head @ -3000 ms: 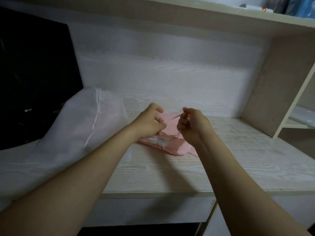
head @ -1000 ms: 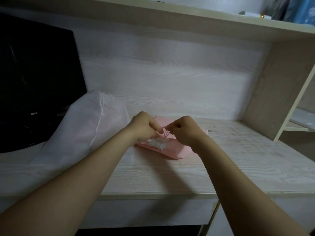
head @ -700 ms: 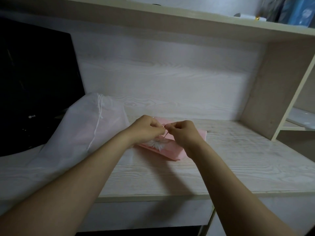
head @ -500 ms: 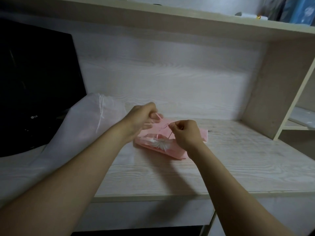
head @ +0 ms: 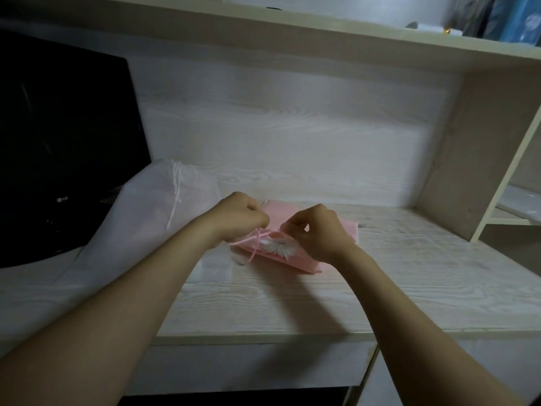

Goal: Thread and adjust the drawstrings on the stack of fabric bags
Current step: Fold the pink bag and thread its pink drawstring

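Pink fabric bags lie in a flat stack on the pale wood-grain desk, toward its back half and a little right of its middle. Two bare forearms reach in from the near edge and meet over the stack. The left hand is curled closed and pinches a pink drawstring, whose loose ends cross and hang down over the front of the top bag. The right hand is just beside it, thumb and forefinger pinched together at the top bag's upper hem; whether they grip string or only fabric cannot be told. Between the hands, a white flower-like mark shows on the top bag. To the left of the stack, a large white bag slumps on the desk, with a white cord dangling from its gathered top. Behind it stands a black monitor. A shelf spans overhead, borne by an upright side panel at the right.
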### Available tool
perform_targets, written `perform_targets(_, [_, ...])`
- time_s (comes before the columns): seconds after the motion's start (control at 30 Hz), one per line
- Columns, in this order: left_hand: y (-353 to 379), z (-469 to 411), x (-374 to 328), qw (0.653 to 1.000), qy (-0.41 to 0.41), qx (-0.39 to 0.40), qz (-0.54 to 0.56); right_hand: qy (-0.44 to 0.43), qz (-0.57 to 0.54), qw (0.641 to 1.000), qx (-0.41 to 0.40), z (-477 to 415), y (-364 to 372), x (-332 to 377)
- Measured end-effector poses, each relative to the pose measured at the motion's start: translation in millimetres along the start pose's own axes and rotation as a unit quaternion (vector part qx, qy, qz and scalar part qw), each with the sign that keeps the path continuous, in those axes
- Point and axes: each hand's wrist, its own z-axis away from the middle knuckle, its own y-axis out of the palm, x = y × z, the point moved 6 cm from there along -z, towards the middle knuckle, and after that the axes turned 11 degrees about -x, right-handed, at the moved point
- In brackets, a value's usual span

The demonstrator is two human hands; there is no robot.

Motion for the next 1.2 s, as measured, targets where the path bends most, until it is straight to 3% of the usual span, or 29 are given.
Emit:
perform_targets(0.23, [4.6,7.6,10.8,0.988,-0.002,0.105,-0.110,0.023,0.107,0.994,-0.019,3.2,1.0,-22.0])
perform_targets(0.33, [11.5,11.1,11.5,0.979,0.038,0.153,-0.130,0.050,0.087,0.995,-0.015,3.3,2.6,-24.1])
perform_targets(0.47, [14.5,11.1,10.3,0.968,0.079,0.165,-0.174,0.043,0.039,0.998,0.011,4.6,6.0,-19.1])
perform_targets(0.63, [18.9,9.7,13.7,0.960,0.091,0.157,-0.213,0.022,0.148,0.989,-0.014,10.3,11.1,-15.3])
perform_targets(0.87, [15.5,7.3,18.5,0.960,0.066,0.174,-0.208,0.130,0.138,0.981,-0.036,18.2,10.6,-30.2])
perform_targets(1.0, [13.9,2.4,11.7,0.981,0.033,0.136,-0.134,0.169,0.105,0.979,-0.043,20.6,10.6,-36.5])
perform_targets(1.1, [12.0,-3.2,7.5,0.998,0.006,0.059,0.030,0.181,0.082,0.979,-0.034,19.8,10.6,-38.4])
perform_targets(1.2, [17.8,-0.3,-1.5,0.982,-0.015,0.017,0.187,0.177,0.072,0.981,-0.032,19.5,10.4,-36.3])
